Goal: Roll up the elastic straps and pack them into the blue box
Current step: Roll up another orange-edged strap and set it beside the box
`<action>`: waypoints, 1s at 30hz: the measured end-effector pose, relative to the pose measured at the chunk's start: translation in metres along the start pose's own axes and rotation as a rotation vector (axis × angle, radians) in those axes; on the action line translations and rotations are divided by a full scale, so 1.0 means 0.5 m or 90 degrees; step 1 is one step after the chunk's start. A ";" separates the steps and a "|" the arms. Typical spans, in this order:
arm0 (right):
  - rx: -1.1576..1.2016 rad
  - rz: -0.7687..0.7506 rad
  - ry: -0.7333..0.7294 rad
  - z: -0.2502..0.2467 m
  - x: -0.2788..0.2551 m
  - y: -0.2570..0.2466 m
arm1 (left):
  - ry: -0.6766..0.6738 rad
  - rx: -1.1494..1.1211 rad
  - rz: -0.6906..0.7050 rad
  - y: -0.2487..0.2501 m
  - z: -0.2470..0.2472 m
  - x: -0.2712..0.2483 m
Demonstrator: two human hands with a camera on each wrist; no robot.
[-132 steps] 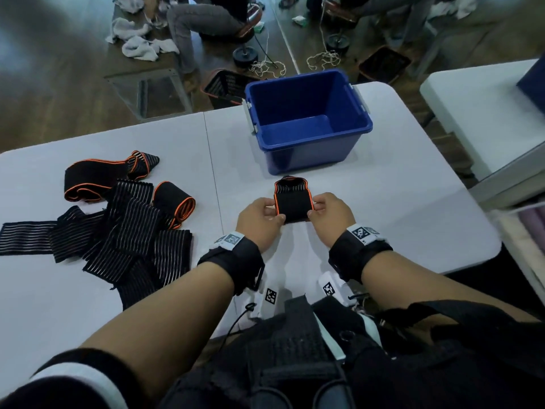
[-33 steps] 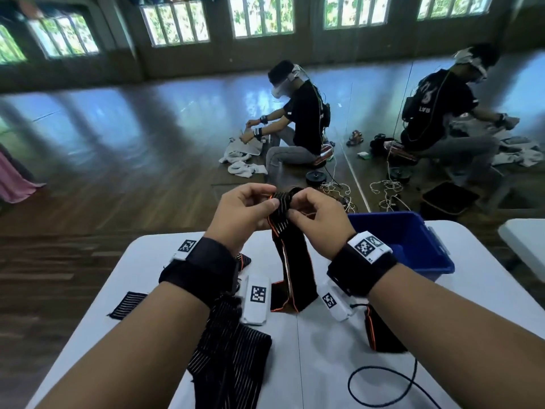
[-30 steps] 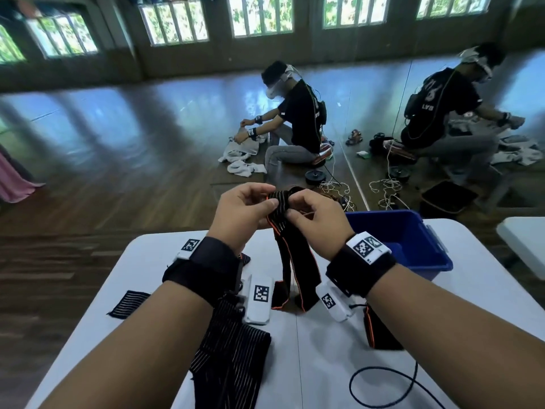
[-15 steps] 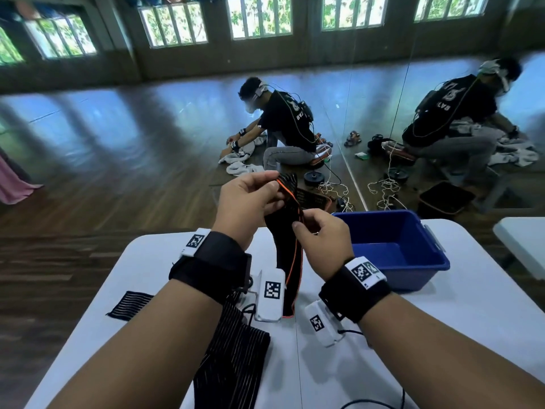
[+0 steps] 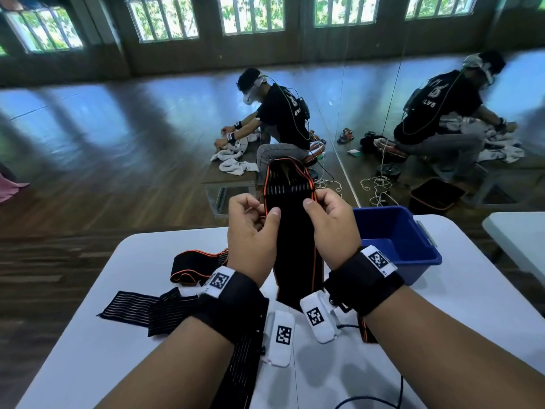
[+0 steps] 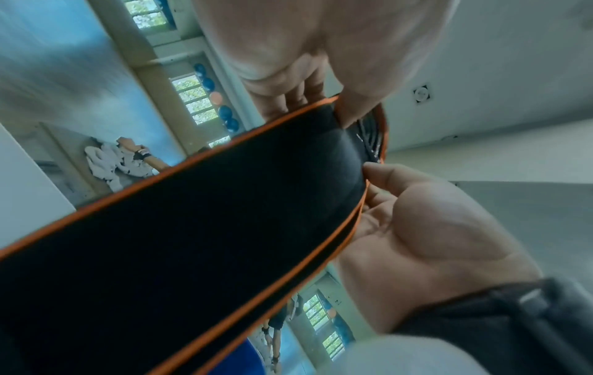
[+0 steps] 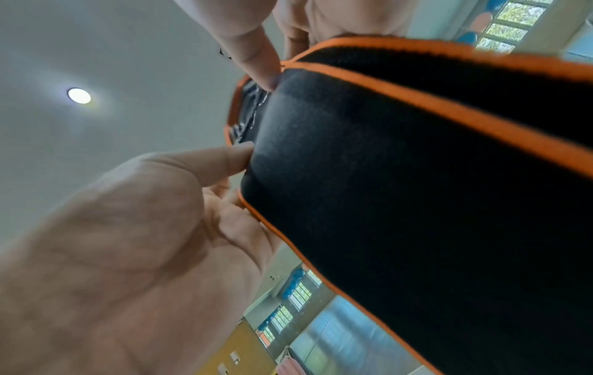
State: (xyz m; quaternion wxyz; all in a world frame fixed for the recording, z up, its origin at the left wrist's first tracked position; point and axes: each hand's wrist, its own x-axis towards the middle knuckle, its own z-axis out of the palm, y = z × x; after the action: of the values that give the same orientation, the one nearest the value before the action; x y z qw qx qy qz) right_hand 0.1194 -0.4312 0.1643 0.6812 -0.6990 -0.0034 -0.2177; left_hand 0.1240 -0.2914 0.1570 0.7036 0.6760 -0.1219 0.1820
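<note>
Strap, black with orange edging, is held up in the air above the white table, between both hands, its tail hanging down to the tabletop. Left hand pinches the left edge with thumb on the near face; right hand pinches the right edge the same way. Top end folds over away from the person, so the first turn of the roll looks just begun.

Blue box sits on the table just to the right of the hands; whether it holds anything, can't tell from this angle.

Risks, as I judge them:
- Only fingertip pinches at the edges. Elastic wants to spring flat, so the starter fold can pop open if either thumb eases.
- Rolling mid-air with no surface support: uneven tension left vs right likely skews the roll into a cone.
- Hanging tail may drag across the other straps on the table and snag or twist.
- A loose roll probably unwinds once dropped in the box.
</note>
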 end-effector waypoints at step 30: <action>-0.262 0.180 -0.281 -0.053 -0.171 0.183 | -0.077 -0.072 -0.224 -0.132 0.011 0.070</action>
State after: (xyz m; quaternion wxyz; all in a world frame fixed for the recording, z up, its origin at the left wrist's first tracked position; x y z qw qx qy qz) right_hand 0.0618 -0.4380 0.0505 0.5319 -0.8458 -0.0096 0.0397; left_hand 0.1840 -0.2949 0.1120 0.7529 0.6558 -0.0538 0.0081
